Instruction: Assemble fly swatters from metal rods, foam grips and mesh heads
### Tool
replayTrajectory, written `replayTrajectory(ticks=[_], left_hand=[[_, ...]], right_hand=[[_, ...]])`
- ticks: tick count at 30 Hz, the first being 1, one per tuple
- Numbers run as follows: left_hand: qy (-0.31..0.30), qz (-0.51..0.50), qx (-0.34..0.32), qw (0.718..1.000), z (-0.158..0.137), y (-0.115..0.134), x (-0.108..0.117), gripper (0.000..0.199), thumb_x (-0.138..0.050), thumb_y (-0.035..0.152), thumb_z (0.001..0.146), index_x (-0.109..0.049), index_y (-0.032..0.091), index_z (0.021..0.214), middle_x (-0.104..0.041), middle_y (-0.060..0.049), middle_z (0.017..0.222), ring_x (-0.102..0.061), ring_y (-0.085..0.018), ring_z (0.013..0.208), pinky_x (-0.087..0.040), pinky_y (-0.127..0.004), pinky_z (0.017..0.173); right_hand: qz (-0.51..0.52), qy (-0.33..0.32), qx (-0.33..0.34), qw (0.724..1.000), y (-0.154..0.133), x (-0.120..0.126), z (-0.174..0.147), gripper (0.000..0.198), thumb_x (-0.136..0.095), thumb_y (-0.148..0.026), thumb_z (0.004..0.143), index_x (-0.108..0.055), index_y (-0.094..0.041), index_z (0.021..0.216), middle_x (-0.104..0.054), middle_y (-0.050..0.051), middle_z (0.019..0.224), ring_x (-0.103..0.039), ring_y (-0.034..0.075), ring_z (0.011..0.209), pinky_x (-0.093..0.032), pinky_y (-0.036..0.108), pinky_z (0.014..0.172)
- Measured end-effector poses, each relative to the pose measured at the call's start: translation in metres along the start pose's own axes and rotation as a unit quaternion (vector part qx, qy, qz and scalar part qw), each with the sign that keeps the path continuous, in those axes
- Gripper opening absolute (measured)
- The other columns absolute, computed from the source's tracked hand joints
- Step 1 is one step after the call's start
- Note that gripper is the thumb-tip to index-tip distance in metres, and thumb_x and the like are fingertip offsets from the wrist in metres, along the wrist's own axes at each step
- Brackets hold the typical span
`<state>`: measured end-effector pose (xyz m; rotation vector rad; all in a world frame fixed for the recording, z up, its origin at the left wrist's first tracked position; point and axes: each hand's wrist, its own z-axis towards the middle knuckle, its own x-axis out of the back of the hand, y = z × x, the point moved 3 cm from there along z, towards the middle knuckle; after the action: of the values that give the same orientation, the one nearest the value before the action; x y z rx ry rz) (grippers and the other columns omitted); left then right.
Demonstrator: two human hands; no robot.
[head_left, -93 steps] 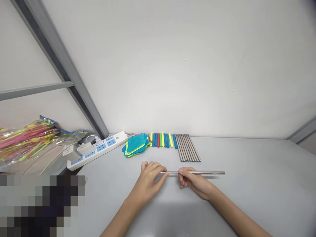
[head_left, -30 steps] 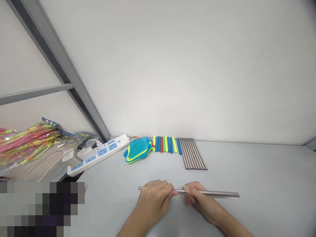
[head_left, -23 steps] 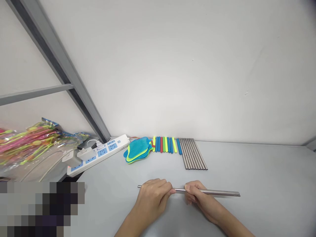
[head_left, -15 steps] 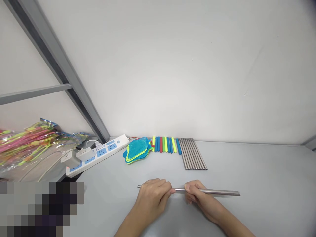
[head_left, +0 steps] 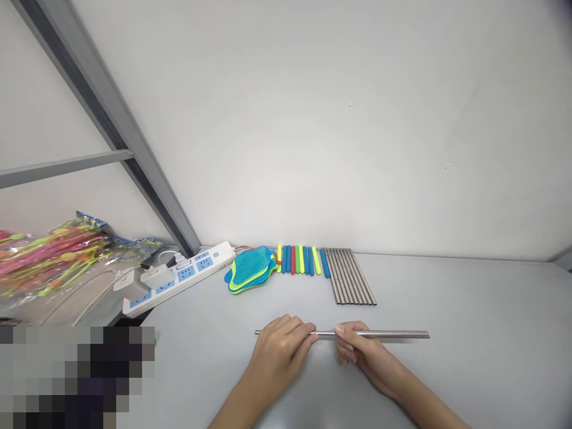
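A long, thin metal tube [head_left: 399, 334] lies level across the front of me, just over the grey table. My left hand [head_left: 282, 344] is closed around its left part, with a short end sticking out past the knuckles. Thumb and fingers of my right hand [head_left: 357, 342] pinch it right of the middle. Bare metal shows between the two hands, and the right part looks thicker than the left. Farther back, several similar metal tubes [head_left: 351, 277] lie side by side in a row.
Left of the tube row lie coloured plastic handles [head_left: 302, 260] and a stack of blue and yellow mesh swatter heads [head_left: 252, 268]. A white power strip [head_left: 179, 279] with plugs stands farther left, beside bagged colourful items [head_left: 53, 256]. A grey frame post [head_left: 147, 179] rises at the wall.
The tube has turned from a slight downward slope on the right to nearly level, its right end rising. Both hands keep their grip; the view has shifted slightly.
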<state>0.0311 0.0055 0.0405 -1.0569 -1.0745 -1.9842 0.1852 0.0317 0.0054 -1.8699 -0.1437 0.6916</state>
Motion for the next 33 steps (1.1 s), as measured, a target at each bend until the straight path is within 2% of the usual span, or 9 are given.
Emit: replayTrajectory(ticks=[3, 8, 16, 23, 28, 33], left_hand=[[0.022, -0.005, 0.001, 1.0, -0.0004, 0.0006, -0.0007, 0.019, -0.039, 0.023, 0.082, -0.056, 0.023, 0.09, -0.058, 0.0, 0.072, -0.05, -0.013, 0.067, -0.038, -0.026, 0.062], [0.056, -0.009, -0.002, 0.998, -0.0004, 0.0006, 0.0005, 0.018, -0.042, 0.023, 0.08, -0.057, 0.021, 0.09, -0.059, -0.002, 0.076, -0.05, -0.014, 0.068, -0.038, -0.028, 0.063], [0.058, -0.012, 0.002, 0.998, 0.0001, 0.0026, 0.0027, 0.017, -0.044, 0.021, 0.079, -0.056, 0.022, 0.091, -0.059, -0.001, 0.079, -0.05, -0.014, 0.072, -0.037, -0.028, 0.065], [0.072, -0.023, 0.001, 0.997, 0.0002, 0.0026, 0.0002, 0.021, -0.043, 0.023, 0.08, -0.055, 0.021, 0.097, -0.059, -0.004, 0.079, -0.05, -0.015, 0.072, -0.038, -0.03, 0.066], [0.076, -0.033, 0.001, 0.997, 0.0005, 0.0018, 0.001, 0.022, -0.045, 0.022, 0.079, -0.054, 0.022, 0.099, -0.059, -0.003, 0.08, -0.051, -0.015, 0.075, -0.038, -0.031, 0.07], [0.072, -0.043, 0.001, 0.996, 0.0005, 0.0004, 0.0012, 0.022, -0.043, 0.022, 0.08, -0.053, 0.022, 0.099, -0.059, -0.003, 0.082, -0.051, -0.015, 0.076, -0.037, -0.031, 0.071]], right_hand=[[0.003, 0.008, 0.002, 1.0, -0.001, -0.0007, 0.0006, 0.033, -0.052, -0.039, 0.072, -0.038, -0.017, 0.051, -0.032, -0.004, 0.049, -0.032, 0.01, 0.05, -0.03, 0.027, 0.056], [0.0, -0.031, 0.013, 0.999, -0.0059, -0.0065, 0.0004, 0.035, -0.048, -0.038, 0.076, -0.04, -0.016, 0.05, -0.034, -0.003, 0.05, -0.033, 0.009, 0.05, -0.03, 0.025, 0.055], [-0.002, -0.035, 0.014, 0.999, -0.0063, -0.0092, -0.0002, 0.035, -0.045, -0.038, 0.077, -0.044, -0.014, 0.051, -0.038, -0.002, 0.052, -0.036, 0.009, 0.051, -0.03, 0.024, 0.055], [0.04, -0.047, -0.001, 0.998, 0.0004, -0.0089, 0.0016, 0.042, -0.042, -0.051, 0.074, -0.045, -0.015, 0.052, -0.037, -0.002, 0.051, -0.037, 0.01, 0.05, -0.033, 0.026, 0.057], [0.047, -0.041, 0.001, 0.998, 0.0025, -0.0078, 0.0022, 0.043, -0.042, -0.052, 0.073, -0.047, -0.014, 0.053, -0.039, -0.001, 0.052, -0.037, 0.01, 0.051, -0.033, 0.027, 0.057], [0.067, -0.013, 0.027, 0.997, -0.0017, -0.0059, 0.0023, 0.042, -0.044, -0.049, 0.073, -0.043, -0.015, 0.048, -0.034, -0.003, 0.049, -0.034, 0.01, 0.05, -0.032, 0.027, 0.057]])
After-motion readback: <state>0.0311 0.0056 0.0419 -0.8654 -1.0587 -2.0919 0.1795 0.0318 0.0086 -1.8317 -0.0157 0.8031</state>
